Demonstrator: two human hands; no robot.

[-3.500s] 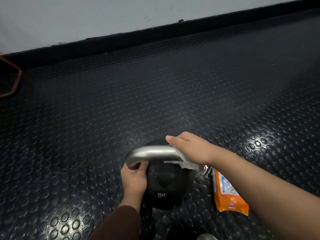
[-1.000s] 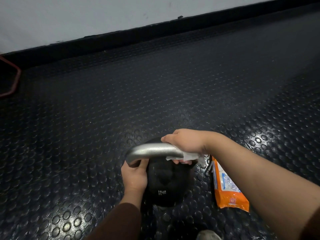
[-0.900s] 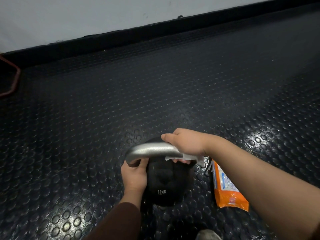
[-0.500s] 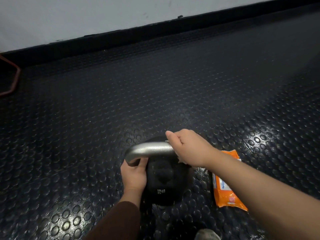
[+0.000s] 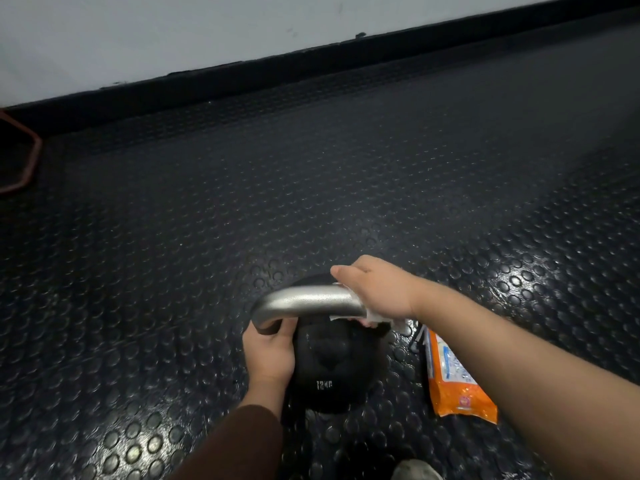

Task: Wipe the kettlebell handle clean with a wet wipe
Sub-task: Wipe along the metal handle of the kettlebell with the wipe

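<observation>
kettlebell: one is counted | wet wipe: one is counted | orange wipes pack: one is counted | hands: two are counted, left hand and right hand | reddish frame: one is counted

Kettlebell: black rounded body, pale weight marking on near face, stood upright on studded floor. Handle: bare grey metal bar, matte sheen, arched across top of body; left bend exposed, right end covered. Wet wipe: white, crumpled, wrapped over right end of bar under right grip, ragged edge hanging below toward body.
</observation>
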